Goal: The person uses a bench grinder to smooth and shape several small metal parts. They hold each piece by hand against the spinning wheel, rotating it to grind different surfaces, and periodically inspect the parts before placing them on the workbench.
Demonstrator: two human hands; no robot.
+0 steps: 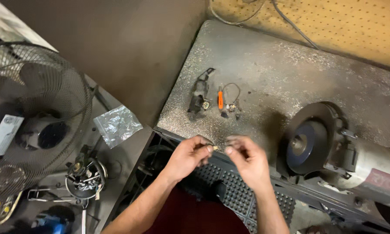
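My left hand (pixel 188 157) and my right hand (pixel 246 158) meet just in front of the metal workbench (pixel 264 73) edge. Between their fingertips they pinch a small brass-coloured part (pixel 215 148); both hands touch it. On the bench beyond lie a dark metal assembly (pixel 198 97), a small orange-handled tool (pixel 220 99), a thin wire loop with a little fitting (pixel 232 97) and some tiny loose bits.
A bench grinder (pixel 333 151) with a dark wheel sits at the bench's right. A caged fan (pixel 34 117) stands at left, with a clear plastic bag (pixel 117 125) and a round metal part (pixel 84 177) on a lower surface. Black rubber matting (pixel 229 190) lies below my hands. Pegboard (pixel 333 21) backs the bench.
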